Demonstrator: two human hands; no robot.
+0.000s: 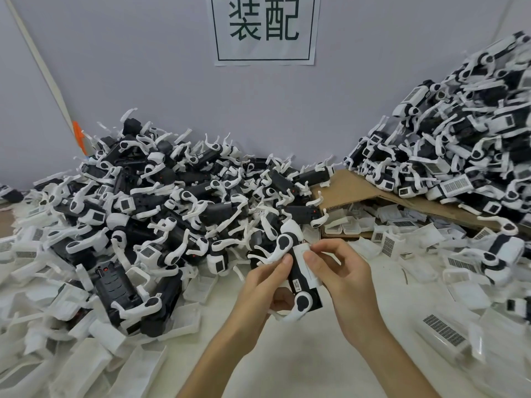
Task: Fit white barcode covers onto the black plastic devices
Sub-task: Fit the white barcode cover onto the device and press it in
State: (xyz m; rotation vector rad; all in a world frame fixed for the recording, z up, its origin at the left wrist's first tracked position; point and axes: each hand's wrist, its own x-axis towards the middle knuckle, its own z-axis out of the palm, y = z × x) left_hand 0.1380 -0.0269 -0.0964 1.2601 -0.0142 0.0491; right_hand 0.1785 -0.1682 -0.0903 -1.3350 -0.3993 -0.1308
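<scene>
Device [300,278] is gripped at centre frame by left hand [263,285]; cover [307,264] is pinched against it by right hand [342,278].

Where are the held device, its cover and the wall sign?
device [296,268], head view, black body beside the left thumb
cover [302,250], head view, its upper white end
sign [263,50], head view, blank lower paper

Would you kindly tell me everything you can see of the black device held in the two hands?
The black device is a long plastic body held nearly upright above the table. White curved arms with black oval insets sit at both ends; a small printed label is on its face. The left hand grips its left side; the right hand pinches a white cover against its right side.
</scene>
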